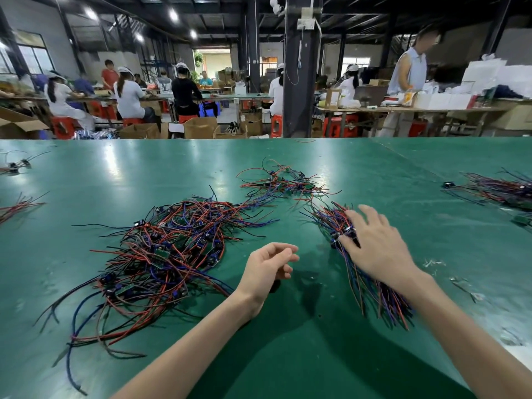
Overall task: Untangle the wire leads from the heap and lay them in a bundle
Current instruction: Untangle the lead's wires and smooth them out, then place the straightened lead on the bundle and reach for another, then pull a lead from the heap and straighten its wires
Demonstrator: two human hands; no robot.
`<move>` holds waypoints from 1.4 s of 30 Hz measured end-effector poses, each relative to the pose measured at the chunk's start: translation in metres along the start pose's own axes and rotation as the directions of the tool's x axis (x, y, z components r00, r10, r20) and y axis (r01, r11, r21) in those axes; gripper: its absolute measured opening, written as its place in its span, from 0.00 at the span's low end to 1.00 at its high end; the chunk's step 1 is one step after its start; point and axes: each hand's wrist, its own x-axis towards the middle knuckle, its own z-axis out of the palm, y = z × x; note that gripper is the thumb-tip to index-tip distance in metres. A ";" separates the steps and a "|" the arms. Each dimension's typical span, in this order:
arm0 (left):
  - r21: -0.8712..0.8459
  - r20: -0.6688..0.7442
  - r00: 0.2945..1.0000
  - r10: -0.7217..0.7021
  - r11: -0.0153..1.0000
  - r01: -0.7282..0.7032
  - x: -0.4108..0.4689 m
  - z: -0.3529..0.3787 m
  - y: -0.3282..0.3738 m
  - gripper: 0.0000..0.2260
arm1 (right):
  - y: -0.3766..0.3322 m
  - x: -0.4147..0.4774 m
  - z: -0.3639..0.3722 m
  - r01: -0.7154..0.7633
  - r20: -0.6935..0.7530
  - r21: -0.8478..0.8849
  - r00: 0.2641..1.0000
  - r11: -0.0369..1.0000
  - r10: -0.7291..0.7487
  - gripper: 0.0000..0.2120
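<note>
At a green work table (115, 174) in a busy assembly hall, partway through a sorting job. Right hand (377, 246) laid flat on the bundle (374, 300) of red, blue and black wire leads right of centre, fingers straight and spread, pressing down rather than gripping. Left hand (267, 269) poised just above the table between bundle and heap (161, 254), fingers loosely curled toward the thumb, nothing held. Heap sprawled left of centre, apart from the bundle: a dense knot of leads with small green circuit boards and dark components caught inside, loose ends trailing toward the near edge. Smaller tangle (282, 182) farther back, just beyond the bundle's far end. By the look of it, light, limp and springy stock, easy to lift but quick to snag, with the joints at the boards probably the weak spot. Best taken at one board or just behind it, then drawn out slowly along the wire's run, never yanked from mid-loop. Judging by the heap's size, most of the job yet to do. Seated workers (128, 93) at other tables in the background.
</note>
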 end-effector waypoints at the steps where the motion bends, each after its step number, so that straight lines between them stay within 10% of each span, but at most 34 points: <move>1: 0.064 0.008 1.000 0.024 0.998 -0.025 -0.001 0.001 -0.001 0.07 | -0.002 -0.001 0.007 0.064 0.041 -0.044 0.997 0.997 -0.063 0.27; 5: 0.421 0.095 0.977 0.190 0.882 -0.212 -0.008 0.005 -0.006 0.06 | 0.001 -0.003 0.030 0.155 0.164 -0.155 0.978 0.976 -0.130 0.28; 11: 0.846 0.349 0.739 0.577 0.146 -0.513 -0.013 -0.007 0.011 0.07 | 0.007 -0.001 0.035 0.151 0.163 -0.187 0.979 0.971 -0.121 0.28; 16: 0.991 0.131 0.762 0.635 -0.096 -0.090 0.000 -0.043 0.059 0.17 | 0.005 -0.001 0.036 0.132 0.105 -0.220 0.988 0.967 -0.111 0.28; 22: 0.870 -0.386 0.898 0.210 -0.241 0.430 0.005 -0.104 0.084 0.13 | -0.014 -0.005 0.031 0.171 -0.023 -0.158 0.984 0.972 -0.177 0.27; 26: 0.914 -0.379 0.925 -0.035 -0.168 0.369 0.004 -0.135 0.087 0.15 | -0.027 -0.011 0.032 0.269 0.001 -0.114 0.963 0.956 -0.271 0.27; 33: 0.955 -0.289 0.955 -0.070 -0.087 0.283 0.001 -0.149 0.093 0.18 | -0.040 -0.019 0.032 0.381 -0.005 -0.036 0.924 0.924 -0.382 0.27; 42: 0.984 -0.166 0.890 0.426 0.125 0.124 0.003 -0.146 0.099 0.09 | -0.044 -0.021 0.028 0.391 -0.066 0.054 0.920 0.919 -0.387 0.25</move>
